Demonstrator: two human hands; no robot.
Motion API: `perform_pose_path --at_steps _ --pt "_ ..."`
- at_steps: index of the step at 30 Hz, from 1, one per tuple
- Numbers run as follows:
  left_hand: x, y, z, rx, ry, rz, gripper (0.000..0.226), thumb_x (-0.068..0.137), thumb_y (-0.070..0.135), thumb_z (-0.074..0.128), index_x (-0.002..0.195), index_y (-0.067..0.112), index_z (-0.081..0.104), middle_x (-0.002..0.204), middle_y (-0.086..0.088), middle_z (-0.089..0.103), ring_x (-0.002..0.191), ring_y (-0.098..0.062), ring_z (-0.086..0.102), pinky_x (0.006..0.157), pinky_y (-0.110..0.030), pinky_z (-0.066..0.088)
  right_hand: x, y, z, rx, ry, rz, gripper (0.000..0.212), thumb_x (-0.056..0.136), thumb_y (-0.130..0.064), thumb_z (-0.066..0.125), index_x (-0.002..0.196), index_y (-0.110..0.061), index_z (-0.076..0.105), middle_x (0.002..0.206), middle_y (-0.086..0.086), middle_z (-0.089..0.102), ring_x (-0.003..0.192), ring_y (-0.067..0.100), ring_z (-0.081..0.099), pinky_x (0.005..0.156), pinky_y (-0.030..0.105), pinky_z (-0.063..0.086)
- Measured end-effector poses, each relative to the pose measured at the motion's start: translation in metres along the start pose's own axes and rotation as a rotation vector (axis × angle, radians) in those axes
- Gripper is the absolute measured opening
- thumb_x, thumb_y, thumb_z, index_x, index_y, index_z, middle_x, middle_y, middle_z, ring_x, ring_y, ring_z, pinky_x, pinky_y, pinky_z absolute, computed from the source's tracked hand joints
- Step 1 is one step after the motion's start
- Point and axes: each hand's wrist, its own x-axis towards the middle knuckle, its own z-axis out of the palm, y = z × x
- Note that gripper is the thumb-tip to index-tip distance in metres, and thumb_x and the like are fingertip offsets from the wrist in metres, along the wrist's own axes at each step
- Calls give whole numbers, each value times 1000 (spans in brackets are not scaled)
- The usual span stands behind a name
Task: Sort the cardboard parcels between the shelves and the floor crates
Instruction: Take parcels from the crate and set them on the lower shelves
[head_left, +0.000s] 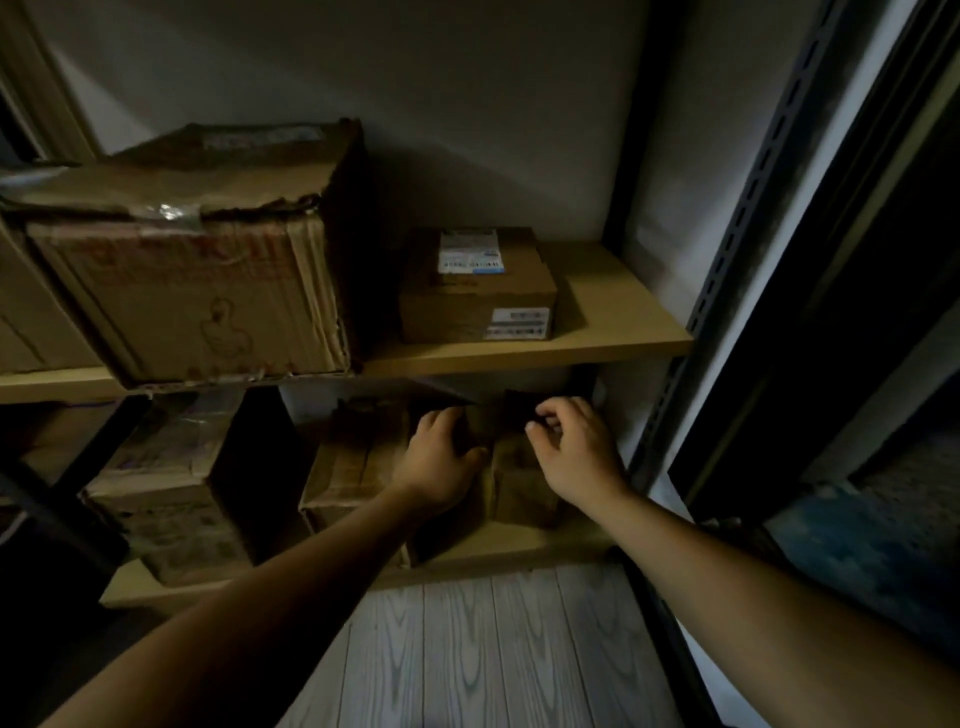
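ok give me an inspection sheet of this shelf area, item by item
Surface: upper shelf and lower shelf, tan boards; grey plank floor.
Job's things: small labelled parcel on the upper shelf; small parcel on the lower, between both hands.
Clutter: large torn box above; dim boxes below.
Hands: left hand on the parcel's side; right hand curled at its top, grip unclear.
Cables: nothing seen.
Surroundings: slotted metal upright, plain wall.

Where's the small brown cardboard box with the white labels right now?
The small brown cardboard box with white labels sits on the upper wooden shelf, right of the large battered cardboard box.
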Motion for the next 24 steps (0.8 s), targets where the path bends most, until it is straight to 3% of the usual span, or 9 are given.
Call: perform_pose_path --at_steps 7,9,11,13,14,17,20,22,24 --pt "25 -15 48 -46 -116 -85 54 92 22 57 141 13 37 145 -10 38 127 -26 43 100 -32 38 -2 59 23 -45 -124 224 40 95 -36 53 131 -22 47 135 3 42 121 22 46 95 33 43" --pt "33 -17 60 -103 -120 -94 47 93 17 56 137 11 43 137 -9 47 119 -23 49 90 -25 39 0 70 31 -65 -204 273 51 95 -37 53 142 -26 37 145 5 33 129 26 41 100 35 42" --pt "41 -21 77 -178 -126 -111 38 93 14 55 130 15 48 117 0 57 98 -12 57 76 -11 41 1 83 42 -91 -292 309 64 95 -37 53 150 -32 20 155 7 18 138 30 30 106 39 38" --pt "51 -28 96 -286 -148 -135 33 94 13 53 126 20 51 96 10 56 77 0 53 53 -4 43 2 95 56 -129 -370 360 71 96 -36 52 151 -37 7 159 7 5 142 32 23 108 41 35" --pt "54 -32 104 -323 -166 -143 33 94 12 52 126 21 51 94 10 55 75 0 53 49 -4 42 1 100 63 -143 -403 386 73 96 -36 51 151 -39 3 160 8 2 142 33 23 107 41 36" --pt "58 -46 121 -410 -229 -181 34 94 17 52 127 23 51 110 -1 60 89 -9 59 66 -15 50 -8 112 82 -99 -440 416 75 97 -28 51 150 -39 -1 155 9 20 128 32 43 91 35 45" --pt "60 -59 128 -432 -236 -188 39 91 18 56 129 25 50 119 -5 61 100 -19 62 82 -32 54 -11 114 92 53 -339 437 66 97 -21 51 148 -33 13 143 7 40 118 26 50 86 34 46" --pt "62 -69 129 -441 -232 -227 32 89 24 56 120 28 55 118 -5 61 99 -20 64 83 -37 56 -9 112 96 119 -258 452 55 96 -20 54 142 -29 25 138 6 45 111 23 51 77 31 44" --pt "60 -75 128 -479 -220 -297 24 91 29 53 114 27 57 118 -6 60 99 -22 64 87 -43 55 -10 111 99 125 -257 443 61 94 -20 57 143 -33 25 143 6 39 113 23 51 73 29 44"
